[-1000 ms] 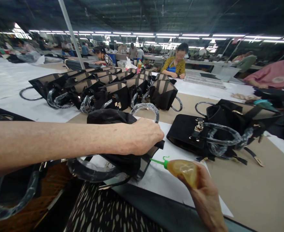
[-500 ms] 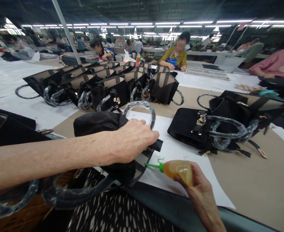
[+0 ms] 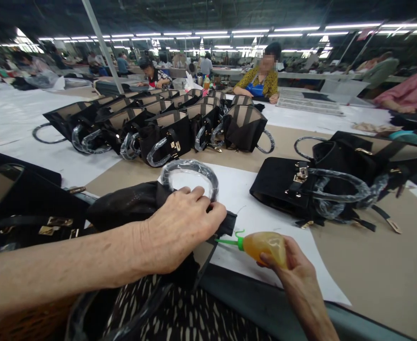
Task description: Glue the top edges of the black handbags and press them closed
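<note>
My left hand (image 3: 180, 227) presses down on a black handbag (image 3: 130, 206) lying at the table's near edge, fingers curled over its end by the plastic-wrapped handle (image 3: 190, 170). My right hand (image 3: 294, 272) grips a small amber squeeze bottle (image 3: 265, 246) with a green nozzle. The nozzle tip touches the bag's end just below my left fingers. A white paper sheet (image 3: 251, 213) lies under the bag.
Two black handbags (image 3: 283, 187) with wrapped handles lie to the right. A row of several black-and-beige bags (image 3: 166, 128) stands behind. More black bags (image 3: 23, 203) sit at the left. Other people sit at tables farther back.
The bag has slid toward me and to the left under my left hand. The bottle's nozzle has closed in on the bag's end.
</note>
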`<act>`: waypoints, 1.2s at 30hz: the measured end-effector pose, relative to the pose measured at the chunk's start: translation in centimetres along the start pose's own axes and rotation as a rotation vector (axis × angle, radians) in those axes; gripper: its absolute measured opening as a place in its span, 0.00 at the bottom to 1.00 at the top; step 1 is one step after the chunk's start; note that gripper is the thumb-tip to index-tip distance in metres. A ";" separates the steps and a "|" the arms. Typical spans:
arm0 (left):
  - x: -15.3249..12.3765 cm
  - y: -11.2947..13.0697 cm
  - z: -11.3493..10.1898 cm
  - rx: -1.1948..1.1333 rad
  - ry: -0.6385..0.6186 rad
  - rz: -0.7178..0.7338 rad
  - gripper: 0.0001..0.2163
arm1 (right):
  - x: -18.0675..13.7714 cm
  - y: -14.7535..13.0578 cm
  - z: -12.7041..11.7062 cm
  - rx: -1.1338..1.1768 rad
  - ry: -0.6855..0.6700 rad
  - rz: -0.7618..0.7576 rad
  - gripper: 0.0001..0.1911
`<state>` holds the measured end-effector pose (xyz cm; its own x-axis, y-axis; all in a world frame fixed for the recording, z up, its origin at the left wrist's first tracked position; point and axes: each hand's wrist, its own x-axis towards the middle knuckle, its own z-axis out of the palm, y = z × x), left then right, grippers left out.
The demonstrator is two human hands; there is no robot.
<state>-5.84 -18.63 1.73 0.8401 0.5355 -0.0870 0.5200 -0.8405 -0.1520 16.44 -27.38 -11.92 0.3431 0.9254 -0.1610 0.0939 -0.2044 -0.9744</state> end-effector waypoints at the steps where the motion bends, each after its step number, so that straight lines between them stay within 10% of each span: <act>1: -0.1 0.1 0.1 0.007 0.004 -0.001 0.23 | 0.0 0.2 0.0 -0.017 -0.004 -0.008 0.24; 36: -1.2 1.4 2.2 0.121 0.125 0.010 0.20 | -2.1 0.4 -1.1 0.174 -0.204 0.160 0.20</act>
<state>-6.46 -20.34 -0.50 0.8616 0.5065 0.0329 0.4956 -0.8255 -0.2702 16.78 -29.71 -11.78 0.1443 0.9345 -0.3253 -0.1139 -0.3109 -0.9436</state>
